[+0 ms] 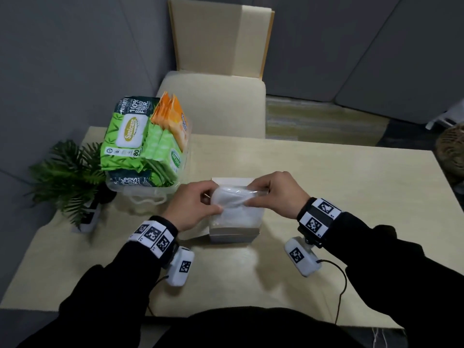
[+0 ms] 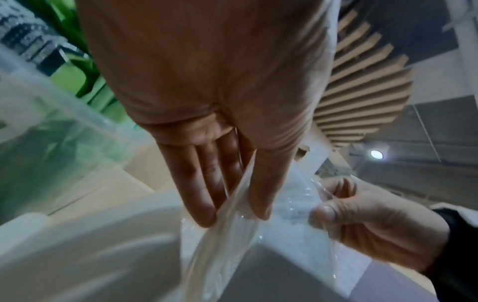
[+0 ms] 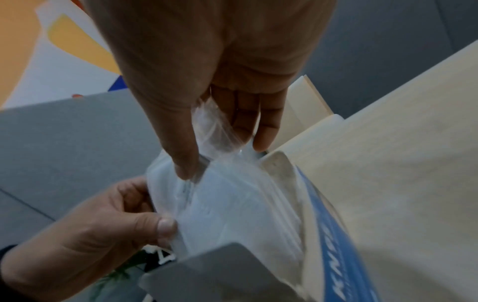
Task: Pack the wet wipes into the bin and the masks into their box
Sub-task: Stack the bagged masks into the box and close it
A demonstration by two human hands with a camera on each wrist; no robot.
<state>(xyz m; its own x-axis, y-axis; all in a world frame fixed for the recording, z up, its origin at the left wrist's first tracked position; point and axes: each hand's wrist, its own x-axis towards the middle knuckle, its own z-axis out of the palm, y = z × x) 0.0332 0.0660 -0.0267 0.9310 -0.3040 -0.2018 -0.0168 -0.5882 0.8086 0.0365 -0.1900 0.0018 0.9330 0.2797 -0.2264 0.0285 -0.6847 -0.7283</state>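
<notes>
A: Plastic-wrapped mask pack (image 1: 232, 197) is held over the open box (image 1: 233, 231); left hand (image 1: 193, 209) pinches one end, right hand (image 1: 273, 194) the other.
B: Handling?
A: Probably light, floppy, slick film, so grip the ends. Bin (image 1: 140, 189) of wet wipes (image 1: 130, 139) sits beyond the left hand.
B: Wrist views?
A: Right wrist shows blue print on the box side, hidden in the head view.

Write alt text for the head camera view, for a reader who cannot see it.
Both hands, left hand and right hand, pinch a clear-wrapped mask pack over an open white box on a pale table. To the left, a clear bin is piled with green and orange wet wipes, beside a small potted plant.
</notes>
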